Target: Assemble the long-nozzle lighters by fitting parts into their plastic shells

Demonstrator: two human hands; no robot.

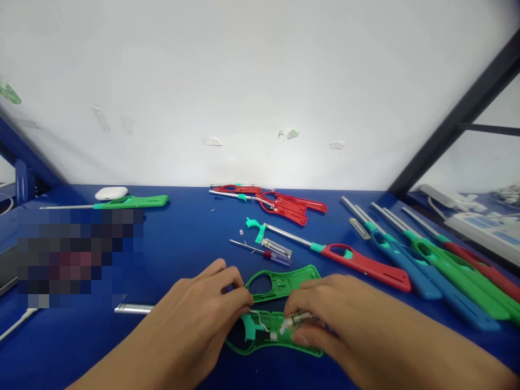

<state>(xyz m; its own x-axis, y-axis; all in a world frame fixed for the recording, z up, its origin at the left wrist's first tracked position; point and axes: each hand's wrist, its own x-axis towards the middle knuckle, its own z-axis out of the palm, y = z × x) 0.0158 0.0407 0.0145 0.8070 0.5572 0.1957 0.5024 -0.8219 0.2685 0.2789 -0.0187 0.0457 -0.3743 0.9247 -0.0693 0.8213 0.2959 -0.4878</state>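
While the right hand (325, 303) grips the clear tank (298, 320) between thumb and fingers over the lower shell (284, 343), at the lower centre of the frame, the tank appears tilted and could seat crooked if released so. The left hand (211, 298) has its fingers curled at the shell's left end; whether they pinch anything is hidden and cannot be told. The white wire (263, 322) bows loosely near the tank's tip and risks being trapped by it. The teal trigger (248, 328) lies in the shell with no cover over it, so a knock could unseat it. The upper shell (290, 280) lies just above in the frame, where either hand could shove it towards the screwdriver (277, 258).
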